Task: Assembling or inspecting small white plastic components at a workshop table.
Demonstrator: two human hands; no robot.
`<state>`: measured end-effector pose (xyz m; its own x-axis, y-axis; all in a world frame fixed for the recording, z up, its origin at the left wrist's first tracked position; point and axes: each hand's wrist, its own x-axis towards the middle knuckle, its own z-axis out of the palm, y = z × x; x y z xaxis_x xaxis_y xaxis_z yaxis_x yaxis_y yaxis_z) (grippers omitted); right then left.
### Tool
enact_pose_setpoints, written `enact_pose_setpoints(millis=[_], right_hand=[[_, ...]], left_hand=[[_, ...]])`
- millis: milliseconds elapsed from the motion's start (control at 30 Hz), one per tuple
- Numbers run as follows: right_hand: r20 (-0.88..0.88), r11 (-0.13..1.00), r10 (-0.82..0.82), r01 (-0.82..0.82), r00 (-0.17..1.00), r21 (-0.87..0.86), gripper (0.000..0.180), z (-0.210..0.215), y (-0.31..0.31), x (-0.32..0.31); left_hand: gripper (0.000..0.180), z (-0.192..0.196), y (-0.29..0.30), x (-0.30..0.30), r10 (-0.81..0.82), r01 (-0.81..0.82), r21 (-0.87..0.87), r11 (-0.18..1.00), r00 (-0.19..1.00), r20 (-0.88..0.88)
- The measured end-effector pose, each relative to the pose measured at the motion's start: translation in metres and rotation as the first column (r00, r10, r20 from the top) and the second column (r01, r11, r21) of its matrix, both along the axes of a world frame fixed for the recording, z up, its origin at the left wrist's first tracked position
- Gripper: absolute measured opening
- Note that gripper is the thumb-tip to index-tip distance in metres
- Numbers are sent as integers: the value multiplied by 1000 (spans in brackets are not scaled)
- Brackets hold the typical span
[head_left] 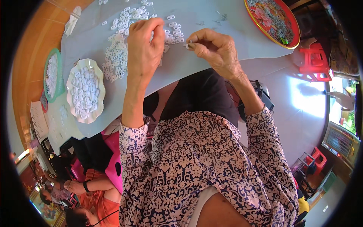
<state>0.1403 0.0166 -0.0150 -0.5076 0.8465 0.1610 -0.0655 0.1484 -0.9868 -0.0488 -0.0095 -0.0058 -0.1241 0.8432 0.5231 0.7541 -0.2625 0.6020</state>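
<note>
My left hand point(146, 45) is raised over the table with its fingers curled in; whatever it may hold is hidden behind the knuckles. To its right, the thumb and forefinger of my right hand point(216, 51) pinch a small white plastic piece point(186, 46). A loose spread of small white plastic pieces with holes point(118, 53) lies under and left of my left hand. More of them point(174, 34) lie in short rows between the two hands.
A cream scalloped dish point(101, 108) full of white pieces stands at the left, beside a green basket point(59, 56) of more. At the far right a red round tray point(293, 44) holds many small metal parts. Red stools point(315, 62) stand beyond the table; a person in orange point(100, 195) sits at lower left.
</note>
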Motion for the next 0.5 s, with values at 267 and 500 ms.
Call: enact_pose_setpoints(millis=[267, 500], right_hand=[[15, 999, -33, 33, 999, 26, 13, -6, -1, 2], [50, 992, -72, 67, 996, 109, 16, -8, 2, 5]], left_hand=[[12, -18, 34, -1, -109, 64, -149, 987, 942, -319], [12, -16, 38, -1, -172, 95, -268, 959, 944, -283]])
